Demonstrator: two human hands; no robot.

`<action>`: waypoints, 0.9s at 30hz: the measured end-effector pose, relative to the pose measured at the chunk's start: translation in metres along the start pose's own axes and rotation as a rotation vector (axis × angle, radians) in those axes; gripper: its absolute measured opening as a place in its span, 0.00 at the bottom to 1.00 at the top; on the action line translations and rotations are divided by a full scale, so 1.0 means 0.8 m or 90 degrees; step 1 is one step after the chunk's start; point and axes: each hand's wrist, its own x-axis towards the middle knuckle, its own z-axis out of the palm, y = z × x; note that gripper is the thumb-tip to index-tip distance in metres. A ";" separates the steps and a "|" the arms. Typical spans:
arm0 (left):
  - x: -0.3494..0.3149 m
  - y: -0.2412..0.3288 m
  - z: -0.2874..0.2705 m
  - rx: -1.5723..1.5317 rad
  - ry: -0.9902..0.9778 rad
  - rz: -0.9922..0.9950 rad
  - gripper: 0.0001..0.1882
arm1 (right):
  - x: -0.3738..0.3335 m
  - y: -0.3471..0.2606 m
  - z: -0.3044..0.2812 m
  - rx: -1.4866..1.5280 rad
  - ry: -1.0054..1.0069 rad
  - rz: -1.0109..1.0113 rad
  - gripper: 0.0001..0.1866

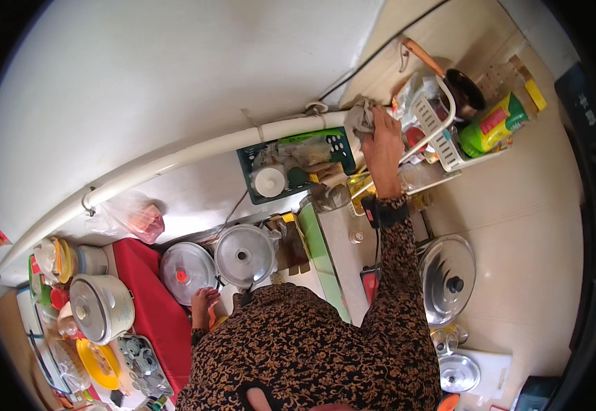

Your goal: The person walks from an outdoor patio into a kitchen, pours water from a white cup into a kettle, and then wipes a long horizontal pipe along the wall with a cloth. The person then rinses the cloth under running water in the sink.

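Observation:
My right hand (383, 145) is raised to the far side, its fingers closed round a crumpled grey cloth (360, 118). The cloth presses against the end of a long white pipe (222, 145) that runs along the wall. Down by my left side, my left hand (206, 300) hangs with loosely bent fingers and nothing visible in it. It is nearest to a round metal lid with a red knob (187, 273); a second metal lid (245, 255) lies just beyond. My right arm reaches past a white wire rack (427, 122).
A dark green basket (248, 179) hangs under the pipe. The rack holds a green bottle (493, 127) and a small wooden-handled pan (464, 89). On the left, a red-covered surface (135, 281) adjoins a white cooker (102, 308). A large lidded pan (446, 279) stands right.

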 end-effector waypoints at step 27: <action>-0.085 -0.111 -0.055 -0.313 0.257 0.025 0.15 | 0.040 -0.521 0.073 0.150 -0.227 -0.894 0.19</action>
